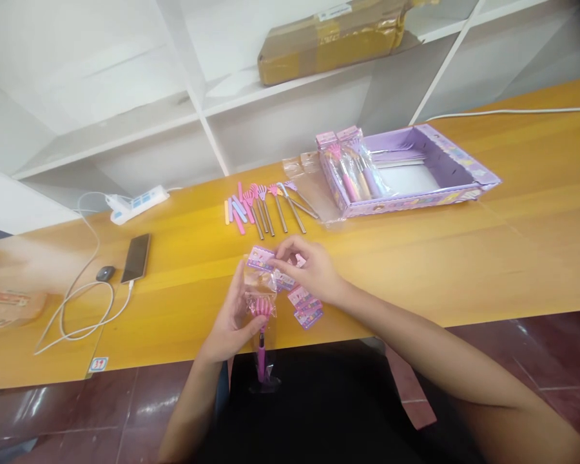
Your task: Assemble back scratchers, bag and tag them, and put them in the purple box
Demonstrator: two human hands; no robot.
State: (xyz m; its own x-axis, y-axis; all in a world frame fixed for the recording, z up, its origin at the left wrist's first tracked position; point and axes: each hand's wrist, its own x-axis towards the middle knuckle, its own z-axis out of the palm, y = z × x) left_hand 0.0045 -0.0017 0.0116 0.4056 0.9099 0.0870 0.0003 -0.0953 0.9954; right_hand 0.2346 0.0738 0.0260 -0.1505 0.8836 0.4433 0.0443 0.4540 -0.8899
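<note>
My left hand grips a clear plastic bag at the table's front edge, its thumb across the front. Inside the bag is a pink hand-shaped scratcher with a metal neck and pink handle. At the bag's top, my right hand pinches a small pink and purple printed card between thumb and fingers. More such cards lie on the table just below my right hand. Beyond the hands are several loose scratcher heads on metal rods and, beside them, short coloured handles.
A purple tray box holding bagged scratchers stands at the back right, with empty clear bags beside it. To the left are a phone, cables, a black mouse-like object and a power strip. A taped carton sits on the shelf.
</note>
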